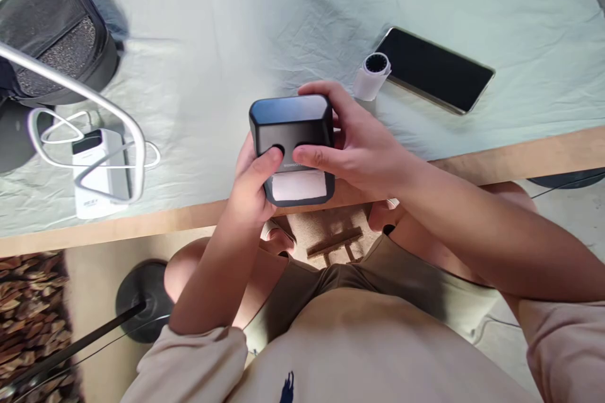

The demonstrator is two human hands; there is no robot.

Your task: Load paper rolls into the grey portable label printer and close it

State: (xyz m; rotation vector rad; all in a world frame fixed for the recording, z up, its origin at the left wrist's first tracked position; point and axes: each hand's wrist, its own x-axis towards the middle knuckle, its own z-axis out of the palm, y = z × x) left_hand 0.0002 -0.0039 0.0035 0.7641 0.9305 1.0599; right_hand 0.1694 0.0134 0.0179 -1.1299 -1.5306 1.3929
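A small black box with rounded corners, a glossy sloped face and a white panel on its near side is held between my two hands above the table's front edge. My left hand grips its left side, with the thumb on the front face. From the right, my right hand wraps round the box, thumb also pressed on the front near some small lettering. Most of the fingers are hidden behind it. Just beyond my right hand stands a white cylinder-like piece with a round black dial, resembling a watch.
A dark smartphone lies at the right on the pale cloth. To the left are a black zippered case, a white power bank with a looped white cable, and a curved white tube. The table's wooden edge runs in front.
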